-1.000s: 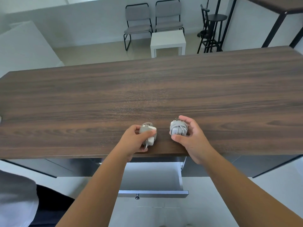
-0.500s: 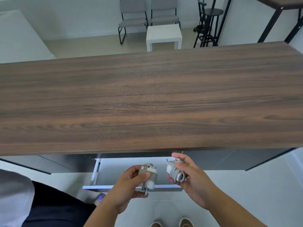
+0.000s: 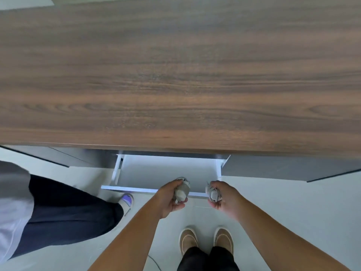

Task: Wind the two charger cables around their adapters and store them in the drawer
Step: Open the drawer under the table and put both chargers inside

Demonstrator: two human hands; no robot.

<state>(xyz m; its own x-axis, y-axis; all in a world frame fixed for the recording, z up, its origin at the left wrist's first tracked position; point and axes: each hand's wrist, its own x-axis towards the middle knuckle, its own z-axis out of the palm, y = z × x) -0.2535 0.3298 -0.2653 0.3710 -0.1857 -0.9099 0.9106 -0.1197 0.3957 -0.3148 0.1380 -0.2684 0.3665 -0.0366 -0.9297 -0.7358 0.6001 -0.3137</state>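
Two wound chargers, one per hand. Left charger bundle (image 3: 182, 190) sits in the left hand (image 3: 169, 198), fingers curled round it, thumb underneath. Right charger bundle (image 3: 213, 193) is gripped the same way by the right hand (image 3: 224, 196). Both hover right at the front lip of the open drawer (image 3: 136, 189), over its near edge, not yet down inside. Neither touches the drawer floor as far as I can tell.

Handling, my read: small, light blocks with cable looped round them. The adapter core is rigid, the cable wrap soft and springy. The loose cable end is the weak point; let go carelessly and the coil may unwind. Best hold is across the wrap, pinning the turns against the block, which is roughly what both hands appear to do. Not fragile, a short drop into the drawer should be fine. Detail of the cable tails is too blurred to judge.

Drawer is white inside, pulled out from under the wooden desk top (image 3: 175, 75). Looks empty where visible; the rear is hidden under the desk.

Further out: the person's brown shoes (image 3: 206, 240) on the pale floor below the hands. A second person stands at left, dark trousers (image 3: 64, 218), one purple-toed shoe (image 3: 127, 200) close to the drawer's left front corner.
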